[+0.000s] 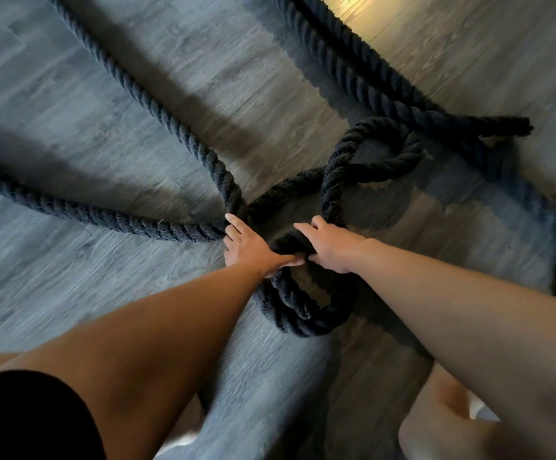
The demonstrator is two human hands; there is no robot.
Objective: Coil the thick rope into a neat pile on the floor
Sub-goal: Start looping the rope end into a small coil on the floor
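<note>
Black fibre, thick and twisted in heavy strands: thick black twisted rope (pixel 303 318) sprawled over a grey wood-grain plank floor (pixel 71 293). At centre, a small tight coil of a few turns, flat on the floor, just beneath both hands. From the far side of the coil, one stretch rising into a loose crossed loop, then out toward a frayed free end at the right. Two long stretches meeting at the left edge of the coil, one off to the upper left, the other curving to the left border. A further length along the upper right, partly in shadow.

Left hand (pixel 253 247) laid on the meeting of those two stretches, fingers fairly straight and slightly spread, pressing down, thumb reaching toward the other hand. Right hand (pixel 331 249) wrapped over a short raised piece of rope at the top of the coil, fingers curled across it, thumb underneath, gripping. Thumbs of the two hands almost touching. Both forearms bare.

Black cloth (pixel 21 419) at the lower left corner. Patch of warm light (pixel 346 5) on the floor at the top edge.
</note>
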